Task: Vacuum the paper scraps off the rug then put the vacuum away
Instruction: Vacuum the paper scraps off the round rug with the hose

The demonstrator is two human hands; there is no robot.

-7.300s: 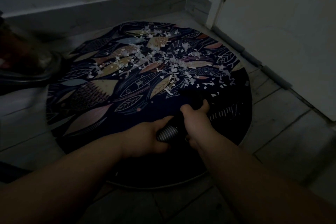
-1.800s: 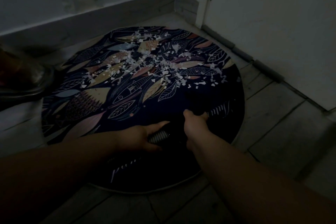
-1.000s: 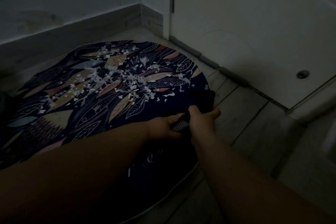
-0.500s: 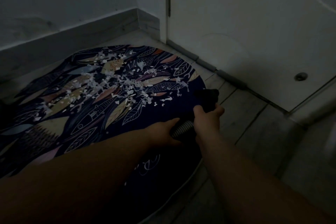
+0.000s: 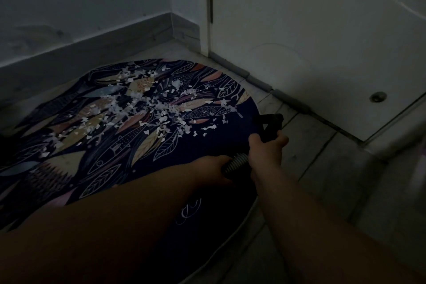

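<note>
Gripping the nozzle (image 5: 268,125) with curled fingers (image 5: 281,139), the right hand (image 5: 265,152) seemingly aims at the paper scraps (image 5: 149,104); the left hand (image 5: 212,168) clasps the hose (image 5: 235,163), steadying it.

Bare forearms (image 5: 129,210) and hands (image 5: 265,154)
</note>
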